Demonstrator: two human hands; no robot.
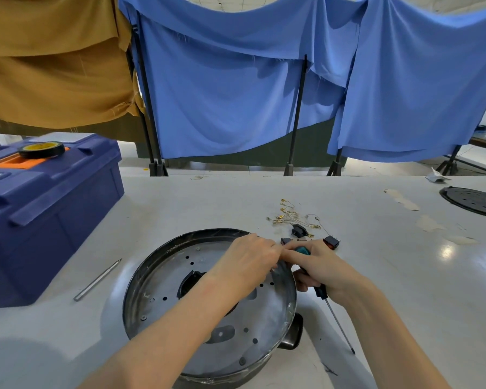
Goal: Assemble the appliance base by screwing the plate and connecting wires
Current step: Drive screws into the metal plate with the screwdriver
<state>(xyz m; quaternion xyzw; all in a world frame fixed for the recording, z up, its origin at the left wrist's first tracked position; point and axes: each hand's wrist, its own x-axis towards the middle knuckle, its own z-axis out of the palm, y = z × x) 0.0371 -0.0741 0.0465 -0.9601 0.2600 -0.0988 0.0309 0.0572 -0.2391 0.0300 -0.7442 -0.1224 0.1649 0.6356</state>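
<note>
Found one appliance base [197, 233] upturned near the middle of the table [376, 276], one holed plate [163, 282] seated inside. Met both hands at its 2 o'clock rim: left hand [250, 259] with fingers curled down, hold not made out; right hand [328, 272] wrapped round one screwdriver [321, 292], shaft aimed at 5 o'clock. Counted at 1 o'clock one bundle of wires [289, 216], two switches [331, 242], one black plug [299, 230]. Noted at 9 o'clock one metal rod [97, 279]; at 10, one blue toolbox [48, 214] bearing one tape roll [42, 149].
</note>
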